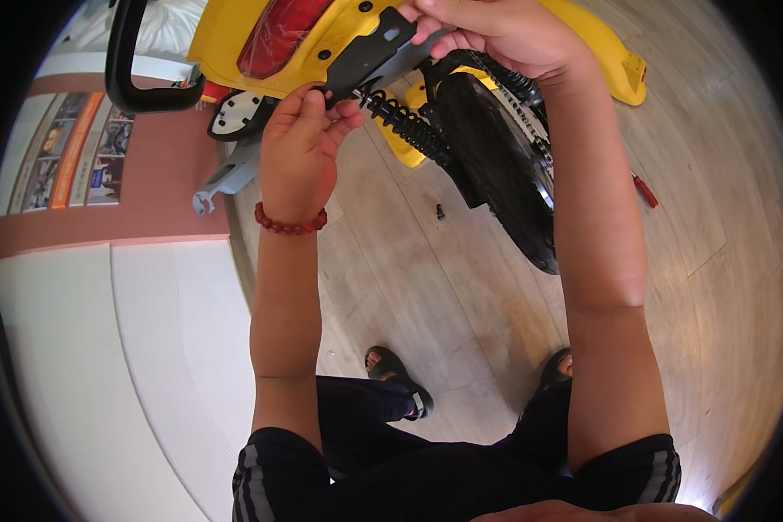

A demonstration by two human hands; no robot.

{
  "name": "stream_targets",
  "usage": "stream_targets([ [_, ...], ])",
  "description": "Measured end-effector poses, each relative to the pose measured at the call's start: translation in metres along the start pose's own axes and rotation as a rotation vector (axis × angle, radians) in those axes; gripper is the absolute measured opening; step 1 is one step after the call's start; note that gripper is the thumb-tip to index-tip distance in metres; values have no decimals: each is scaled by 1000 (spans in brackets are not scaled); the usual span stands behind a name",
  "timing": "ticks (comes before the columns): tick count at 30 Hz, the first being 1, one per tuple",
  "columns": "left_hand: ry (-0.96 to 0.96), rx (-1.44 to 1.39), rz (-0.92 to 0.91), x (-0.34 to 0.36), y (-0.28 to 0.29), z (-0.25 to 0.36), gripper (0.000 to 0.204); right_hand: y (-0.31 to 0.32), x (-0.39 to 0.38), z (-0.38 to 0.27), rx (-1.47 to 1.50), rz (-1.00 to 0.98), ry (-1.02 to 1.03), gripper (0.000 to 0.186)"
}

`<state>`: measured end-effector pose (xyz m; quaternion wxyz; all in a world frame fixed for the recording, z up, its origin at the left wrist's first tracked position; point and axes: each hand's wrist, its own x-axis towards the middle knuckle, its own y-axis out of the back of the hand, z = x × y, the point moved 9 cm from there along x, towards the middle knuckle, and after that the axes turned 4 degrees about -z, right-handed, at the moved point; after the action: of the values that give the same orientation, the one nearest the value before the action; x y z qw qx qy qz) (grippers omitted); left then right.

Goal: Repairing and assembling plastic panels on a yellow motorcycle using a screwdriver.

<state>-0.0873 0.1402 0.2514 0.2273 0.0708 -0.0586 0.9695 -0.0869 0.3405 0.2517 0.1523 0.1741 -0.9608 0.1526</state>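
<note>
The yellow tail section [221,52] of a small motorbike, with a red tail light [282,35], fills the top of the view. Against it lies a flat black plate [369,54] with a small slot. My left hand [300,152], a red bead bracelet at its wrist, pinches the plate's lower left corner between thumb and fingers. At the opposite end, my right hand [504,35] has its fingers closed round the plate's upper right edge; its fingertips are partly cut off by the frame. Below the plate, a black coil-spring shock absorber [409,126] runs down toward the rear tyre [496,157].
Several small dark screws [440,211] lie on the wood-look floor [409,278]. A red-handled screwdriver [645,191] rests on the floor to the right. A black grab bar [120,61] juts out at upper left. White and pink cabinet panels [174,322] stand along the left side.
</note>
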Motion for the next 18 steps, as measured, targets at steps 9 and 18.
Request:
stream_targets([
  [9,181,-404,-327,18,-41,-29,25,-61,2,1,14,-511,109,15],
  [18,71,-81,-10,14,-16,-3,30,-60,-35,-54,-1094,332,612,17],
])
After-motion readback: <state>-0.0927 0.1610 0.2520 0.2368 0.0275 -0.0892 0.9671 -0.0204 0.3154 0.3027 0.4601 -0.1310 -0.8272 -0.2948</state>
